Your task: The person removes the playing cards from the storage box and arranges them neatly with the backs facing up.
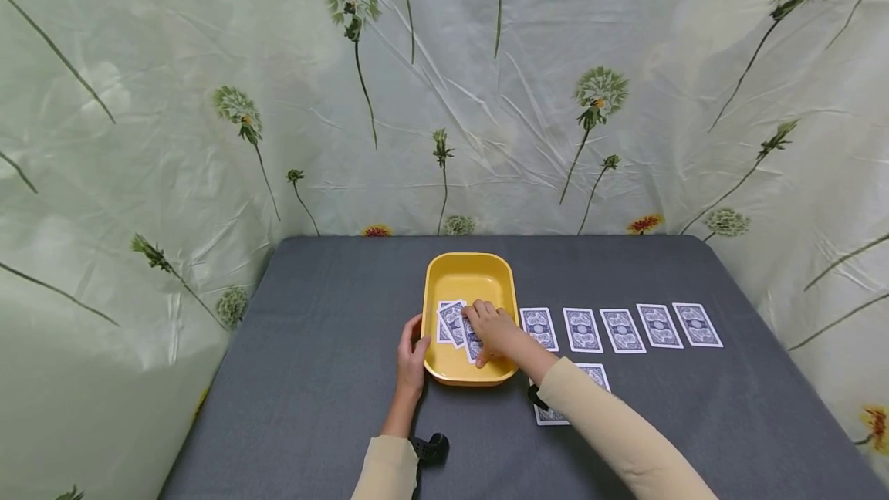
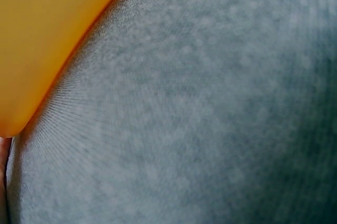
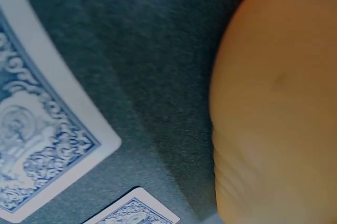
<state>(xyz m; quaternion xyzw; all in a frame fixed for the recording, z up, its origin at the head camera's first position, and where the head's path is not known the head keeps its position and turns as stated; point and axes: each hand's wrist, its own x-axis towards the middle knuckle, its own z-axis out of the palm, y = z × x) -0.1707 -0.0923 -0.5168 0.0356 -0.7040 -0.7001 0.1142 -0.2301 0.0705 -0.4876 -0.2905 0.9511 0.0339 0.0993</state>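
Note:
A yellow tray (image 1: 472, 272) stands at the middle of the table. My left hand (image 1: 411, 353) grips its left side, thumb at the rim and fingers along the outer wall; the left wrist view shows mainly the tray's side (image 2: 47, 29). Inside the tray, blue-backed playing cards (image 1: 451, 320) lie overlapped and face down. My right hand (image 1: 495, 330) reaches over the tray's right rim and holds a playing card (image 1: 471, 342) between fingers and thumb, over the right side of these cards. The hand covers part of that card.
A row of several face-down cards (image 1: 623, 330) runs right from the tray on the grey tablecloth (image 1: 333, 376). Nearer, other cards (image 1: 552, 417) lie partly hidden under my right forearm. A card (image 3: 37, 129) shows close in the right wrist view. A flowered curtain (image 1: 514, 137) hangs behind the table.

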